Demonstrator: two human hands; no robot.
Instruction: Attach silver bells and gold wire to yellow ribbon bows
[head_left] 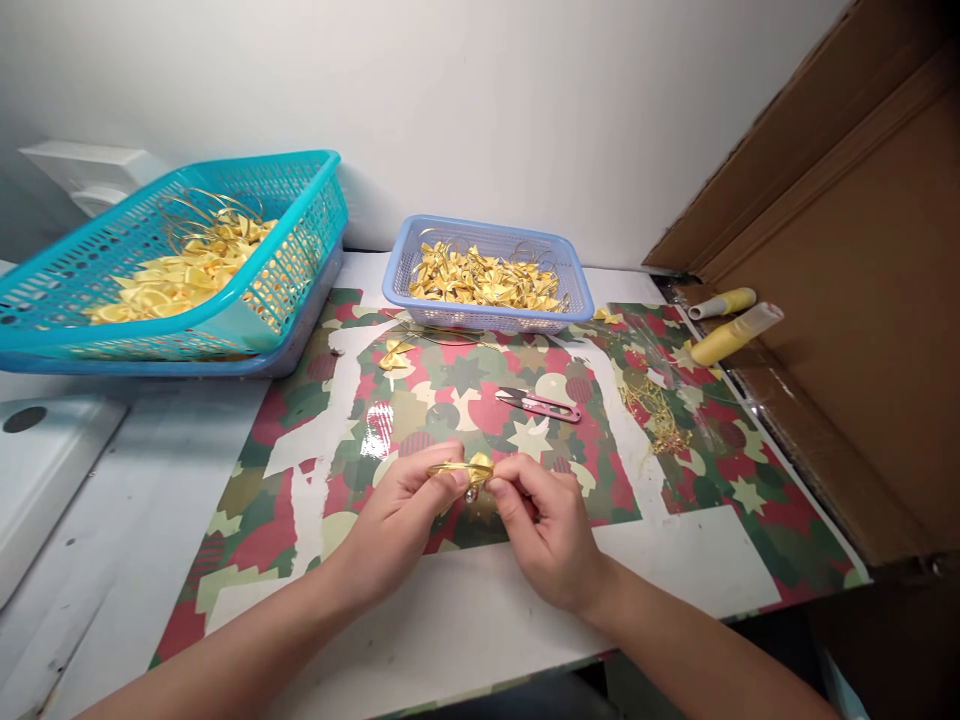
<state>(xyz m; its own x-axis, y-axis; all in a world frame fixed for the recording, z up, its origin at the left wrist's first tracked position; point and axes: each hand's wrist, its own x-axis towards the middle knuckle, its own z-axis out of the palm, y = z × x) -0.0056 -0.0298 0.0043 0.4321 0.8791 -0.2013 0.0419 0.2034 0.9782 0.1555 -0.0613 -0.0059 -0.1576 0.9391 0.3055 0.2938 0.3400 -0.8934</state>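
- Both hands meet low in the middle of the view, and between them sits a small gold ribbon bow [474, 470], lifted just off the tabletop [450, 620].
- The left hand [397, 520] comes in from the left with its grip closed, thumb and fingertips pinching the bow's left loop; the gold band runs roughly left to right, so its long axis lies across the two hands.
- The right hand [547, 535] is clenched on the bow's right end (something small and shiny hangs under the knot; I cannot tell what it is).
- Neither hand is nearer: the bow is touching both, dead centre.
- Beyond the hands, pink thread snips [540, 404] lie flat on the camouflage-print mat [675, 480], nearer the right hand.
- Farther back stand a lilac basket [487, 315] and a teal basket [225, 330], both holding yellow bows.
- At the right lie two yellow tubes [731, 320] beside a cardboard wall [862, 300], with a white wall behind.
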